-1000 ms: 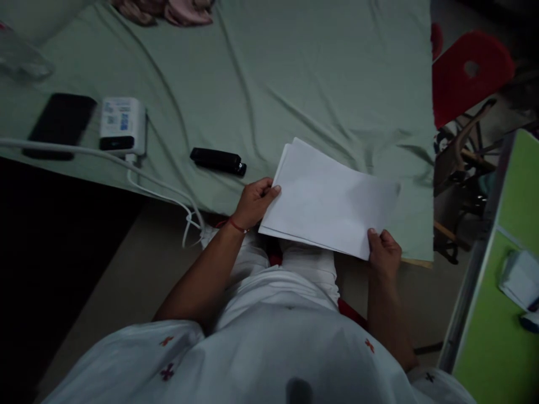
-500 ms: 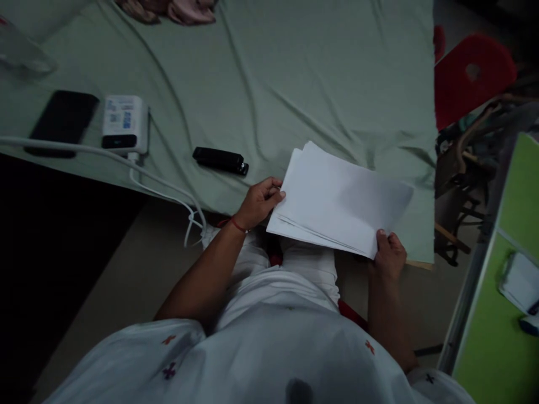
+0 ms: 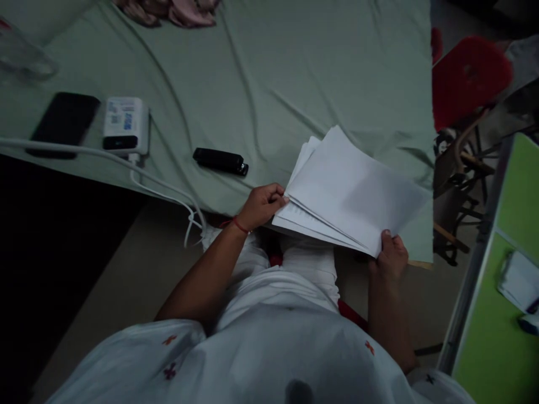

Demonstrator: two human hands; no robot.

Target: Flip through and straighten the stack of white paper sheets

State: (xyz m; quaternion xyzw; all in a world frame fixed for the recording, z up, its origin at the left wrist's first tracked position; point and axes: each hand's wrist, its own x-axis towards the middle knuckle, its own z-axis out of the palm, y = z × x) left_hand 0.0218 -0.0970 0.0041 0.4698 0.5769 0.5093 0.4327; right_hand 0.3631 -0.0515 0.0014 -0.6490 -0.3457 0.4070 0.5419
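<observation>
A small stack of white paper sheets spans both hands at the near edge of the cloth-covered table. My left hand pinches the sheets at their left edge, thumb on top. My right hand grips their near right corner, its thumb on the top sheet and the other fingers mostly hidden beneath. The sheets are fanned, with lower ones showing at the left and along the near edge; faint marks appear on one of them. A black stapler lies on the cloth to the left of the paper.
A black phone and a white power bank with a plugged-in white cable lie on the green cloth. Pinkish fabric is at the back. A red chair and a lime-green table stand on the right.
The upper sheets have shifted up and to the right, fanning the stack wider and exposing more of the lower sheets. Both hands have moved slightly right, still gripping the paper.
</observation>
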